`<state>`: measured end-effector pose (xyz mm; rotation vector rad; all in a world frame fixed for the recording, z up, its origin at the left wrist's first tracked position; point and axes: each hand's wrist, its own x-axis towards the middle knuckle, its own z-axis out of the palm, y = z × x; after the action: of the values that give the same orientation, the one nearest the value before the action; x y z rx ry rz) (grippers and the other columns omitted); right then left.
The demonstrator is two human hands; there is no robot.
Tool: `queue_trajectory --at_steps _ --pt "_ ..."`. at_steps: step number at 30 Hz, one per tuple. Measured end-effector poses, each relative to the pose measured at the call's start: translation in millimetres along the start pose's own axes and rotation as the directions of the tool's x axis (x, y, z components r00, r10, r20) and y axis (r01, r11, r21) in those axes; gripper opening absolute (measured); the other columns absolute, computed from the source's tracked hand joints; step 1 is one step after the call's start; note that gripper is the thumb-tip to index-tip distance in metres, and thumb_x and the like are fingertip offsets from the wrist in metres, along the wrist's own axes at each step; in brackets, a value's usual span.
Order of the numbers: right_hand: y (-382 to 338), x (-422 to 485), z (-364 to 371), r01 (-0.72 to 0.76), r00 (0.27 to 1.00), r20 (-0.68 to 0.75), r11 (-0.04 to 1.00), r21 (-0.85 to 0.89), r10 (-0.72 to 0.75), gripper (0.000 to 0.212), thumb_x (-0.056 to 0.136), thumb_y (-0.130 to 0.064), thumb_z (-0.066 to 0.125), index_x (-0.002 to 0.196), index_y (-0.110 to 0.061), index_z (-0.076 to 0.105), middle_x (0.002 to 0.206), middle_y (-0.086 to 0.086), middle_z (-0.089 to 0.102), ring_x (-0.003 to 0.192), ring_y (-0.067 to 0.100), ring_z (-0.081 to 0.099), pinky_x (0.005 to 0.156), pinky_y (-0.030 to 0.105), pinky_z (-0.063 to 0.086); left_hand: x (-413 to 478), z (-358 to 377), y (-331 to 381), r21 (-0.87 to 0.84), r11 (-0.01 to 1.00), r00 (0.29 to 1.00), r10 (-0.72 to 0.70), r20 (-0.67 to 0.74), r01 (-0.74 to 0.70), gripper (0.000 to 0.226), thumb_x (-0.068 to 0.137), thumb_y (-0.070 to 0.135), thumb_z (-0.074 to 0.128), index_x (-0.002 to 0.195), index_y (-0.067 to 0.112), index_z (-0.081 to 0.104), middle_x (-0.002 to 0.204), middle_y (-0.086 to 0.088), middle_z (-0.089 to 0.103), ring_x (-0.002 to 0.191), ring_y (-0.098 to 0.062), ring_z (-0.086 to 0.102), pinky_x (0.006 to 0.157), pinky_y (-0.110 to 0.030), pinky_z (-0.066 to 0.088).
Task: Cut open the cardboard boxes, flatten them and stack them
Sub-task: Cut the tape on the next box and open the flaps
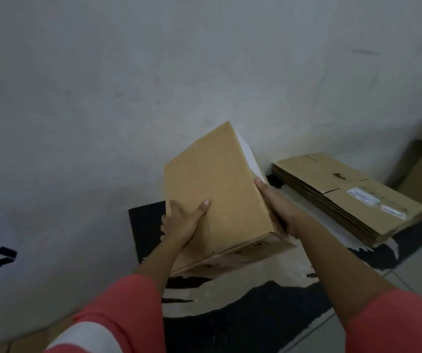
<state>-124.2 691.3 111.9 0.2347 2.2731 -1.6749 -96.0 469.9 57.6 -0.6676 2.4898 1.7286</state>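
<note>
The still-assembled cardboard box (217, 187) is held tilted in the air over the middle of the rug (255, 307), clamped from both sides, probably so it can be turned to find a seam. The left hand (187, 222) grips its near left edge, thumb spread across the top face, fingers curled round the side. The right hand (278, 210) braces the right face, thumb along the upper edge; its other fingers are hidden. Flattened boxes (345, 197) sit stacked at the rug's far right corner, likely within reach for stacking.
</note>
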Motion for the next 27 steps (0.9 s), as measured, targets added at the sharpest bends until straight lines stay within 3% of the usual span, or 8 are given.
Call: queue_trajectory --at_steps 4,8,11,14,16,22,24,27 --pt "-26.4 33.0 -24.2 0.055 0.996 -0.060 0.986 -0.157 -0.065 0.134 0.041 -0.094 0.057 0.152 -0.027 0.021 0.151 0.001 0.036 0.130 0.026 0.044 0.109 0.047 0.034 46.4 57.2 0.2 -0.165 0.984 0.997 -0.060 0.047 0.066 0.127 0.055 0.094 0.048 0.154 0.029 0.000 0.160 -0.014 0.006 0.144 -0.041 0.015 0.115 -0.059 0.019" --pt "-30.7 73.2 -47.4 0.048 0.994 -0.083 0.951 -0.306 -0.077 0.125 0.049 -0.089 0.050 0.152 -0.024 0.023 0.156 0.004 0.027 0.138 0.027 0.033 0.113 0.048 0.026 79.0 103.8 3.1 -0.274 0.955 0.987 -0.078 0.139 0.114 0.127 0.052 0.093 0.042 0.154 0.028 0.004 0.159 -0.009 0.018 0.143 -0.036 0.021 0.116 -0.057 0.021" --pt "-23.1 98.8 -61.0 0.035 0.993 -0.094 0.937 -0.349 -0.073 0.114 0.058 -0.086 0.051 0.151 -0.025 0.025 0.156 0.004 0.025 0.140 0.027 0.029 0.113 0.046 0.024 98.5 128.6 0.6 -0.224 0.966 0.979 -0.088 0.183 0.129 0.101 0.081 0.081 0.037 0.155 0.025 -0.003 0.161 -0.008 0.012 0.147 -0.034 0.012 0.118 -0.056 0.015" --pt "-15.9 116.2 -66.8 0.053 0.989 -0.092 0.864 -0.500 -0.114 0.098 0.074 -0.077 0.050 0.151 -0.022 0.025 0.156 0.005 0.025 0.141 0.027 0.026 0.111 0.041 0.023 104.7 144.7 -3.8 -0.228 0.973 0.977 0.007 0.213 0.043 0.100 0.083 0.080 0.030 0.154 0.020 -0.006 0.163 -0.005 0.004 0.148 -0.027 0.009 0.120 -0.051 0.013" --pt "-18.8 119.5 -65.5 0.067 0.990 -0.070 0.836 -0.544 -0.125 0.095 0.077 -0.074 0.052 0.152 -0.023 0.023 0.156 0.006 0.025 0.141 0.027 0.025 0.109 0.040 0.025 109.8 149.9 -7.3 -0.276 0.961 0.980 0.048 0.195 0.008 0.100 0.080 0.081 0.032 0.154 0.022 0.001 0.161 -0.003 0.011 0.146 -0.026 0.018 0.118 -0.053 0.020" --pt "-18.3 136.4 -66.7 0.182 0.983 0.094 0.752 -0.633 -0.158 0.086 0.079 -0.063 0.062 0.150 -0.030 0.026 0.154 0.005 0.025 0.141 0.027 0.021 0.111 0.040 0.024 112.3 141.1 -1.1 -0.244 0.960 0.988 -0.151 -0.027 0.140 0.019 0.103 0.030 0.040 0.115 0.016 0.046 0.123 -0.015 0.056 0.105 -0.033 0.057 0.082 -0.047 0.054" --pt "-12.3 144.7 -68.5 0.248 0.969 0.160 0.733 -0.633 -0.189 0.084 0.079 -0.059 0.064 0.148 -0.031 0.026 0.153 0.003 0.027 0.140 0.027 0.023 0.110 0.041 0.025 106.5 134.0 6.9 -0.293 0.939 0.982 -0.189 0.003 0.182 0.026 0.104 0.030 0.037 0.104 0.013 0.056 0.114 -0.018 0.063 0.099 -0.034 0.060 0.072 -0.038 0.052" --pt "-5.0 149.7 -76.9 0.269 0.963 0.157 0.849 -0.455 -0.221 0.088 0.076 -0.046 0.074 0.147 -0.022 0.027 0.143 0.000 0.037 0.130 0.023 0.039 0.101 0.037 0.036 95.6 124.1 21.9 -0.508 0.838 0.979 -0.142 0.147 0.198 0.051 0.099 0.055 0.035 0.098 0.018 0.070 0.107 -0.019 0.070 0.100 -0.035 0.065 0.087 -0.042 0.050"
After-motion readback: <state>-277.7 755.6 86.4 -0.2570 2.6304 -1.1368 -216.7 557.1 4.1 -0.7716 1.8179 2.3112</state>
